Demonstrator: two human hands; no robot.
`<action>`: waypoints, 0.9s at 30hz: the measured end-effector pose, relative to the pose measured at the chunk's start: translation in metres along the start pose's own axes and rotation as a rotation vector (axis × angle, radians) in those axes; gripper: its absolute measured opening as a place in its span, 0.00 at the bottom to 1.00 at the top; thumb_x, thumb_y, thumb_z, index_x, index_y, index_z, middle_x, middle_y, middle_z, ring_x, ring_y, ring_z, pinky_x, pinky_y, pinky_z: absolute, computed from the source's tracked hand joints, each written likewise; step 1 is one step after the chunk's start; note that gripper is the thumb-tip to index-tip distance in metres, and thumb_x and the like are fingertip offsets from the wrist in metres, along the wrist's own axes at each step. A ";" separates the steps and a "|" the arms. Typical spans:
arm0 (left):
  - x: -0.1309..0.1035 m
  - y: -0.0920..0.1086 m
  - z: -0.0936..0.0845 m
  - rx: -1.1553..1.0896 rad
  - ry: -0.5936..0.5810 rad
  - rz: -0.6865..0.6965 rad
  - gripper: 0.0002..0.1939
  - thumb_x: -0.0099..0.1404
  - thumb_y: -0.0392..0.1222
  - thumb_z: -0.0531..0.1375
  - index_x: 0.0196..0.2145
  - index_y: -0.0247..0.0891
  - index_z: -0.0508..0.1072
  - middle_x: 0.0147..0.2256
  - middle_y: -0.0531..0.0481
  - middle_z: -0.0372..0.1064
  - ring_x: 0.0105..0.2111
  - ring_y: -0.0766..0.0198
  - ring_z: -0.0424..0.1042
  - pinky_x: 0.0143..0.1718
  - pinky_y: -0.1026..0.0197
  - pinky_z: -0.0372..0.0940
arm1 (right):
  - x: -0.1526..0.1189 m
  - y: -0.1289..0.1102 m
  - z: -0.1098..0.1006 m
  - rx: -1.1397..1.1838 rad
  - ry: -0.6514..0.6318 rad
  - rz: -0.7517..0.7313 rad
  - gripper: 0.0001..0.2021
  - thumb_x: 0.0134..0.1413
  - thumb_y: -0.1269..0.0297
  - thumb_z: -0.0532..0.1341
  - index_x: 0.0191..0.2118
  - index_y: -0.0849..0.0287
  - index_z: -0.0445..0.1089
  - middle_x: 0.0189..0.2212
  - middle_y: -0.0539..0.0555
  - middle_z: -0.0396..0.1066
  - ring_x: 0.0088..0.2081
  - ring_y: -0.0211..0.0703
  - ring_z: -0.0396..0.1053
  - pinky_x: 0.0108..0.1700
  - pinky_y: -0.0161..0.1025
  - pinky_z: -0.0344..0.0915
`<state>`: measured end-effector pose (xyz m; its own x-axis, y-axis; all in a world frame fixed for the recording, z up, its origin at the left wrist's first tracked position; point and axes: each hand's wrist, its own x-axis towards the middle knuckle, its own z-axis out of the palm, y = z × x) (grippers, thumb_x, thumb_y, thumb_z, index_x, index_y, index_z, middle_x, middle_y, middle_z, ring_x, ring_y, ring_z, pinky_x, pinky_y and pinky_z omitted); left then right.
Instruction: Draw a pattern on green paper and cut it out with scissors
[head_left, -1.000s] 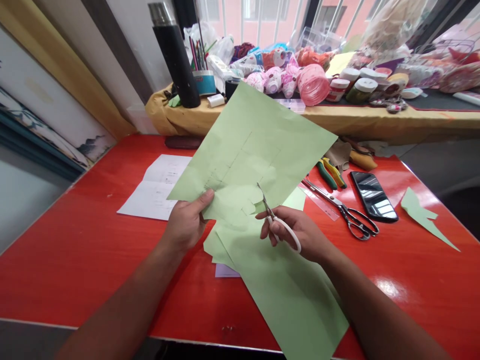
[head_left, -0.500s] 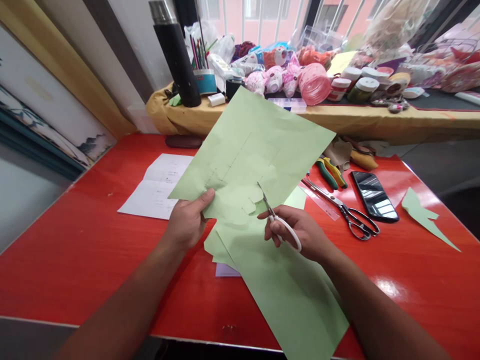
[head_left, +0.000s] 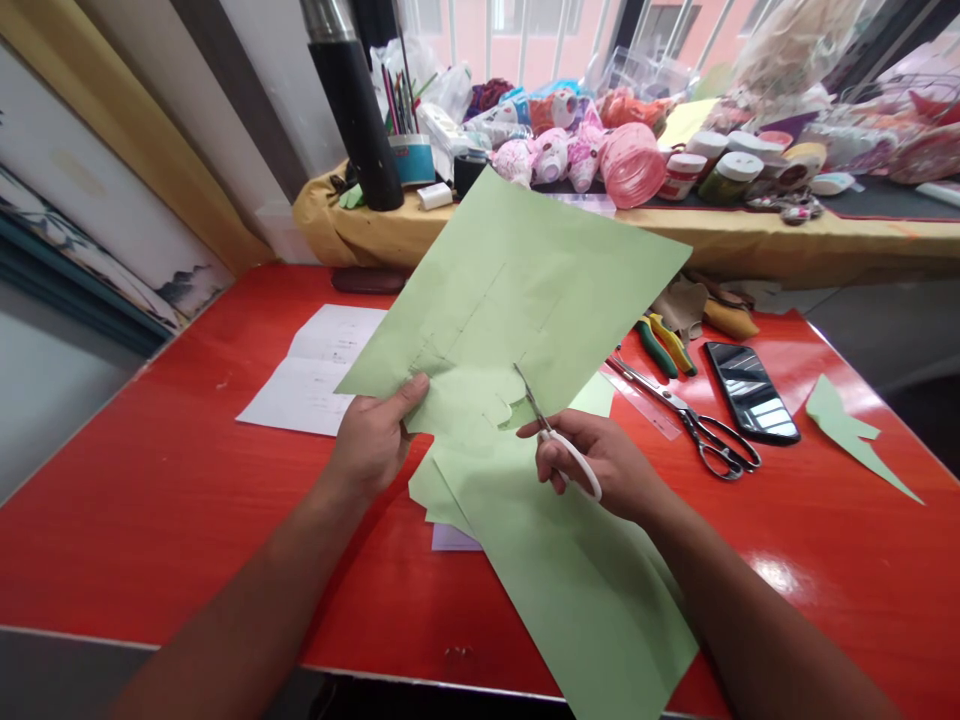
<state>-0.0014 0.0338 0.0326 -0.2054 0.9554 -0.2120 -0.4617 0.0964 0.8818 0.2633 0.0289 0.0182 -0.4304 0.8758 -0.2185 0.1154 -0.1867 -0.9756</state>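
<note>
A large green paper sheet (head_left: 517, 270) with faint pencil lines is tilted up above the table. My left hand (head_left: 377, 435) pinches its lower left edge, thumb on top. In my right hand (head_left: 592, 455) is a small pair of scissors (head_left: 574, 463) with white handles, fingers through the loops. Their blades lie at the sheet's lower edge, beside a small curved cut. The blades look nearly closed. Below both hands, another long green sheet (head_left: 570, 570) lies on the table and hangs toward its front edge, partly over a pale purple paper (head_left: 454, 538).
On the red table (head_left: 187, 500), a folded white paper (head_left: 315, 370) lies left. Large metal scissors (head_left: 697, 425), pliers (head_left: 664, 345), a phone (head_left: 752, 392) and a green scrap (head_left: 851, 430) lie right. Behind, a cluttered ledge holds a black flask (head_left: 356, 120) and several jars (head_left: 729, 178).
The sheet's right side has swung slightly to the right, its far right corner now farther out. Both hands keep their holds, and the scissors' blades look a little closer together.
</note>
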 end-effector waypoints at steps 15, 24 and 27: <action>0.000 0.004 0.003 0.002 0.005 0.000 0.20 0.58 0.43 0.80 0.46 0.36 0.86 0.53 0.38 0.84 0.61 0.38 0.78 0.63 0.41 0.76 | 0.000 -0.001 0.000 -0.038 -0.002 -0.012 0.22 0.61 0.43 0.72 0.46 0.57 0.81 0.24 0.49 0.74 0.24 0.39 0.70 0.26 0.36 0.69; 0.000 0.005 0.003 0.008 0.019 -0.023 0.19 0.59 0.43 0.78 0.47 0.36 0.85 0.52 0.37 0.84 0.61 0.38 0.78 0.63 0.41 0.76 | 0.000 -0.003 0.000 -0.045 0.003 0.001 0.21 0.60 0.44 0.73 0.45 0.57 0.81 0.24 0.49 0.73 0.24 0.39 0.70 0.27 0.37 0.69; 0.000 0.005 0.003 0.006 0.028 -0.025 0.18 0.59 0.42 0.79 0.46 0.35 0.85 0.52 0.38 0.84 0.60 0.39 0.79 0.62 0.43 0.76 | 0.000 -0.004 0.001 -0.039 0.003 0.003 0.20 0.59 0.44 0.73 0.45 0.57 0.80 0.24 0.49 0.73 0.24 0.39 0.69 0.26 0.36 0.68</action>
<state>-0.0010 0.0348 0.0379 -0.2182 0.9444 -0.2458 -0.4617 0.1220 0.8786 0.2624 0.0289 0.0219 -0.4272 0.8767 -0.2212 0.1519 -0.1716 -0.9734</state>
